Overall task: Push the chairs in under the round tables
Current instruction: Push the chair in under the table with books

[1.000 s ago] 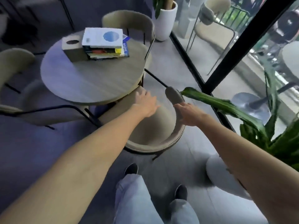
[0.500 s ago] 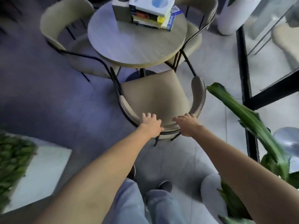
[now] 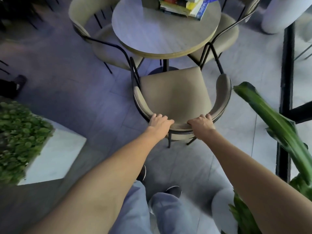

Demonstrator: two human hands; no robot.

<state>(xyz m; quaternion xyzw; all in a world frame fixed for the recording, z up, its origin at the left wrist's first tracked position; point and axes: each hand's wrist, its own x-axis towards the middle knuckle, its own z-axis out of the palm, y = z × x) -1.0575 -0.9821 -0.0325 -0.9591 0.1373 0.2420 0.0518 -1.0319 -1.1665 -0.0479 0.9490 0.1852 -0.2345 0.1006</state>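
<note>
A beige chair (image 3: pixel 175 92) with a curved backrest and black metal frame stands in front of me, its seat mostly clear of the round grey table (image 3: pixel 162 34). My left hand (image 3: pixel 159 123) grips the backrest's top edge left of centre. My right hand (image 3: pixel 201 123) grips the same edge right of centre. Two more beige chairs sit at the table: one at the left (image 3: pixel 87 31), one at the right (image 3: pixel 231 36), both partly tucked under the tabletop.
A stack of books (image 3: pixel 184 5) lies on the table's far side. A white planter with green leaves (image 3: pixel 50 154) stands at my left. Long green plant leaves (image 3: pixel 273 124) reach in at the right, beside a black-framed glass wall (image 3: pixel 286 81). A white pot (image 3: pixel 280 16) stands far right.
My hands moved from the chair's seat and armrest to the top of its backrest and closed on it. The chair now stands squarely facing the table, and my view has shifted back.
</note>
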